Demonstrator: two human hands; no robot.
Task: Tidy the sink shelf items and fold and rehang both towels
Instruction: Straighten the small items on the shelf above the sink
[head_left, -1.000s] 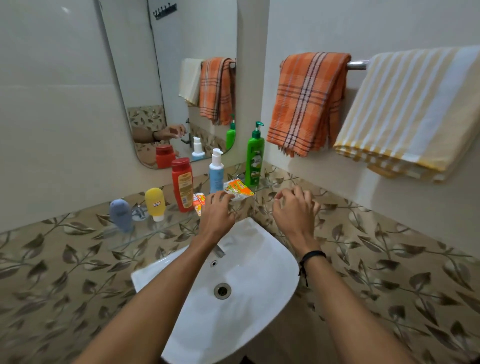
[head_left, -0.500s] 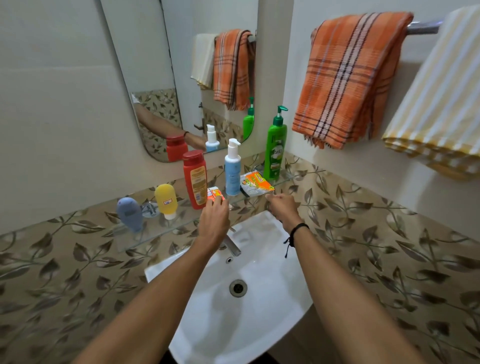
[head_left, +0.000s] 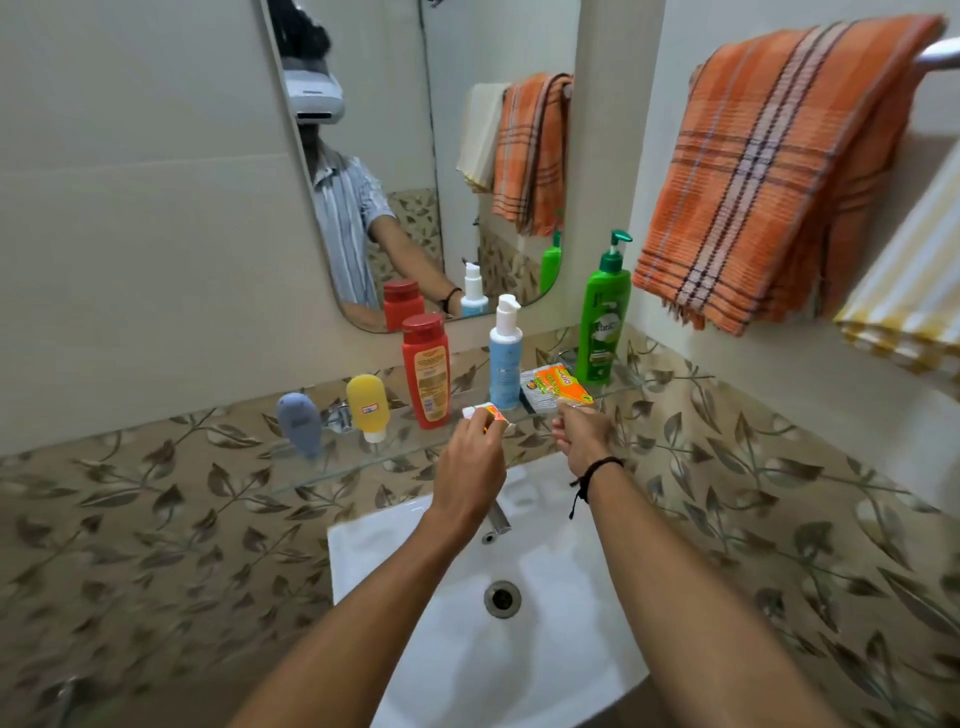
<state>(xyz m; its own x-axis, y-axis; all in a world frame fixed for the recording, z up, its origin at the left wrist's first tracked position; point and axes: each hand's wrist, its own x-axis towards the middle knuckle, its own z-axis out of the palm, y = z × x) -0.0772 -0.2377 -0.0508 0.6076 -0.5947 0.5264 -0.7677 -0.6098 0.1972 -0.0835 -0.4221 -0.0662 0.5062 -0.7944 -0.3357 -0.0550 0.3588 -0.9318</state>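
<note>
Left hand fingers pinch a sachet, right hand fingers curl at the orange packet, hold unclear; a tug could topple the blue bottle behind them

The plaid towel is orange with dark lines; the striped towel yellow and white. A green bottle, a red bottle, a yellow tube, a grey-blue tube, or so it looks.

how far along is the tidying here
Looks done: orange towel and striped towel hang folded on the rail; the bottles stand upright on the glass shelf. In hand: left hand pinches a small packet, right hand grips the orange sachet. Left: setting those two down neatly.
</note>
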